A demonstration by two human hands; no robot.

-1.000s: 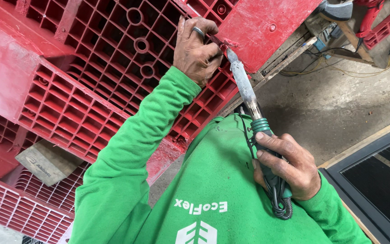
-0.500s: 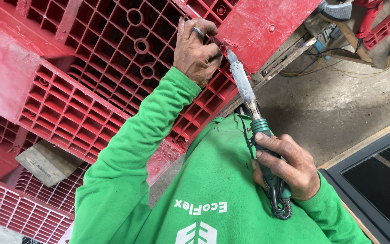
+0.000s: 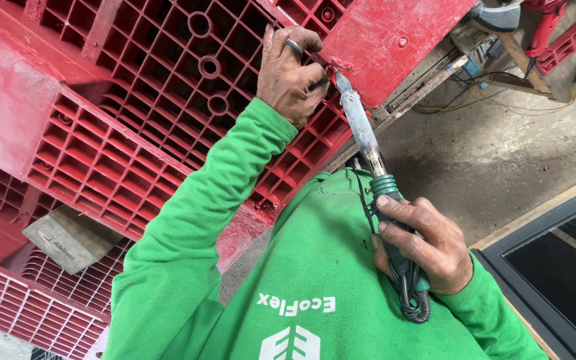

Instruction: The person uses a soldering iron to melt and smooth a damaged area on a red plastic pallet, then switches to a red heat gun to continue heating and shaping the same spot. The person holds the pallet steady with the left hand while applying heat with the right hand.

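Red pallet (image 3: 168, 100) hides the soldering iron (image 3: 368, 143) tip behind left hand (image 3: 291, 73).

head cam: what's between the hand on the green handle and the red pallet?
Head view: only the tool itself. From the right hand on the green handle, the soldering iron runs its grey metal shaft up to the red pallet, tip beside the left hand.

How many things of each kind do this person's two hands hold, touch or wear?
Red plastic pallet: 1
Green-handled iron: 1
Finger ring: 1
Total: 3
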